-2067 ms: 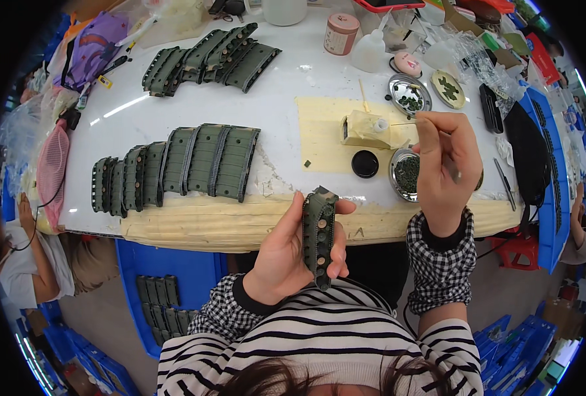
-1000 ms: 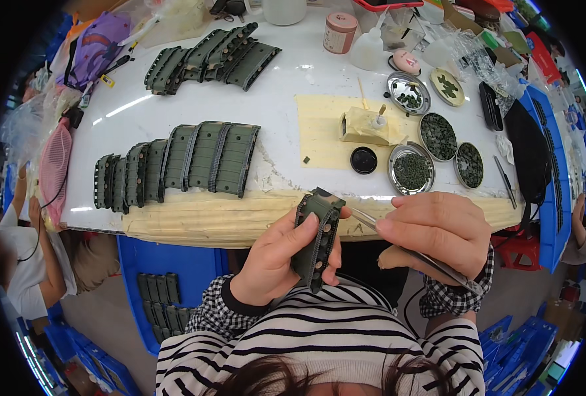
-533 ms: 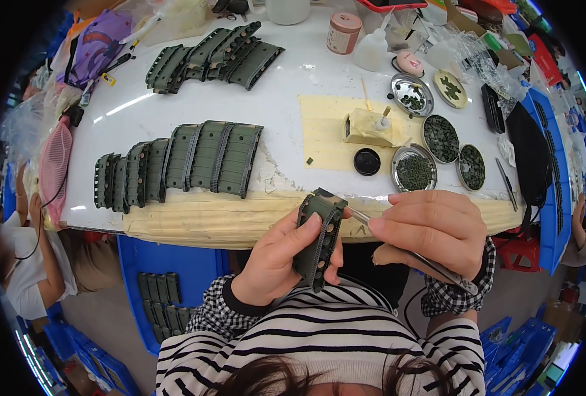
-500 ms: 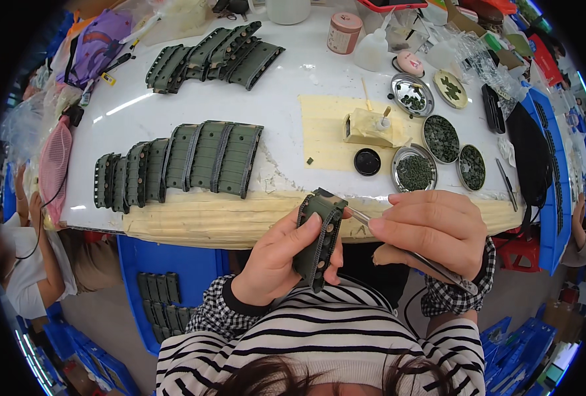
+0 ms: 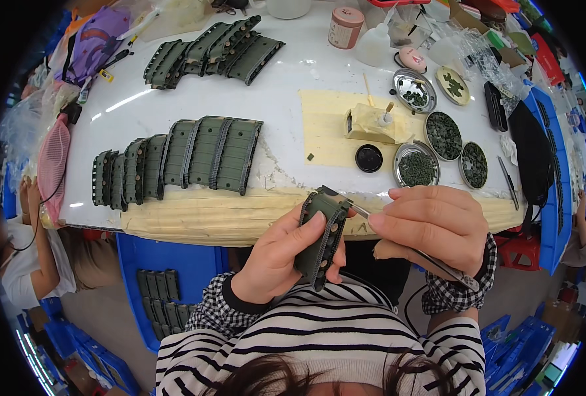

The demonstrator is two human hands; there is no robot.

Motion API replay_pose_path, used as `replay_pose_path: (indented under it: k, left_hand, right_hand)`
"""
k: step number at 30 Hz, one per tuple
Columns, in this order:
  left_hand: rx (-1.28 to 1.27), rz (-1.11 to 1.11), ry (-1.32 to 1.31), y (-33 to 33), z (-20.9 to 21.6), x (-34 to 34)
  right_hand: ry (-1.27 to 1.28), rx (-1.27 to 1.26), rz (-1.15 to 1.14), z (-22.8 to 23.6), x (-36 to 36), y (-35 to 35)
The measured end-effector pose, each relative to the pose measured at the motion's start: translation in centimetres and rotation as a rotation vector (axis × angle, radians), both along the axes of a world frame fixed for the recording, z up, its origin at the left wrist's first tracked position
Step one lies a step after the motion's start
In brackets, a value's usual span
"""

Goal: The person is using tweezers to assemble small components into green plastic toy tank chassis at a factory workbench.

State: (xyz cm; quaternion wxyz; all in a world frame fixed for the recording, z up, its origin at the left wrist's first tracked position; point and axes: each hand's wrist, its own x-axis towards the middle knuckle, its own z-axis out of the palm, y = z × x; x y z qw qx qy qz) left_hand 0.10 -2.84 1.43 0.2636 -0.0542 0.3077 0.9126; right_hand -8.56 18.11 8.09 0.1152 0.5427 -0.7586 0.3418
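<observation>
My left hand [image 5: 276, 264] is closed round a dark green, curved moulded part [image 5: 321, 247] with brown camouflage patches, small round fittings and a ridged edge. It is held tilted above the table's front edge, thumb on its face. Between the fingers of my right hand [image 5: 435, 228] are metal tweezers [image 5: 362, 211], their tips at the upper end of the part. Whether the tips pinch anything is too small to tell. Similar curved green parts [image 5: 194, 152] stand in a row on the left of the table, with another group [image 5: 214, 53] behind them.
Dishes of small green pieces, including a round tin [image 5: 443, 135] and a metal dish [image 5: 417, 165], lie at right. Near them are a tape-wrapped block [image 5: 372, 125], a black cap [image 5: 369, 158] and a white squeeze bottle [image 5: 374, 47]. A blue tray [image 5: 131, 284] of green parts sits below the table.
The tweezers' tips stay at the part's upper end, and both hands keep their holds. The part and hands have shifted only slightly; the whole view has moved a little.
</observation>
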Motion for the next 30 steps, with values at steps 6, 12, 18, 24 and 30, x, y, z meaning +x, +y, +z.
replay_pose_path:
  k: [6, 12, 18, 24, 30]
  left_hand:
    - [-0.034, -0.009, -0.022, 0.2, -0.2, 0.1]
    - [-0.018, -0.016, -0.042, 0.3, -0.5, 0.2]
    - [0.014, -0.023, -0.028, 0.2, -0.3, 0.0]
    - [0.068, 0.012, 0.022, 0.1, -0.9, -0.1]
    - [-0.441, 0.244, 0.435, 0.6, -0.8, 0.5]
  right_hand:
    - [-0.021, 0.012, 0.014, -0.3, 0.1, 0.2]
    - [-0.039, 0.027, 0.031, -0.6, -0.1, 0.3]
    - [-0.062, -0.025, 0.054, -0.2, -0.3, 0.3]
    - [-0.144, -0.086, 0.000, 0.5, -0.3, 1.4]
    - [-0.221, -0.263, -0.100, -0.5, 0.2, 2.4]
